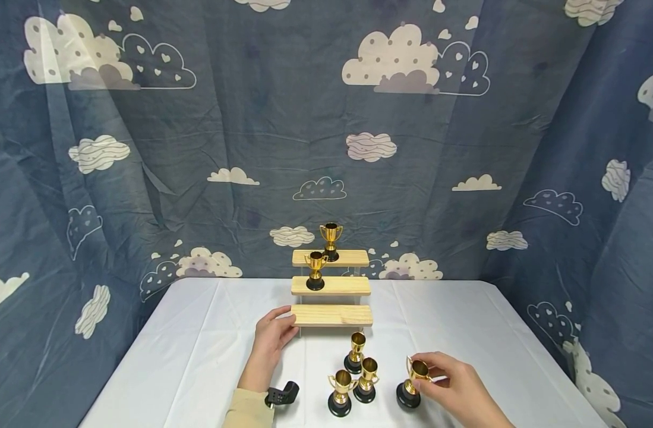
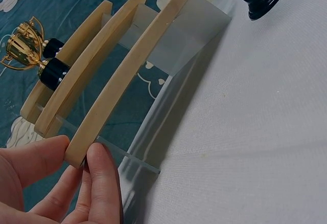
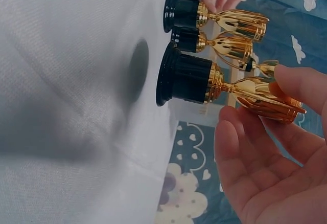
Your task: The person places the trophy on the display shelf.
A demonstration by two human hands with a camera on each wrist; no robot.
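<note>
My right hand (image 1: 454, 383) pinches a small gold trophy cup (image 1: 409, 386) with a black base, at the right front. In the right wrist view the base of the trophy cup (image 3: 189, 75) hangs a little off the cloth, its shadow apart from it. My left hand (image 1: 270, 339) grips the left end of the lowest shelf of a three-tier wooden display stand (image 1: 331, 316), thumb above and fingers below in the left wrist view. One trophy cup (image 1: 315, 270) stands on the middle shelf, another trophy cup (image 1: 331, 239) on the top one.
Three more trophy cups stand grouped on the white-covered table (image 1: 198, 356) before the stand: a front one (image 1: 340, 392), a middle one (image 1: 368, 380) and a rear one (image 1: 356, 352). A dark cloud-print curtain (image 1: 283, 119) hangs behind and at both sides.
</note>
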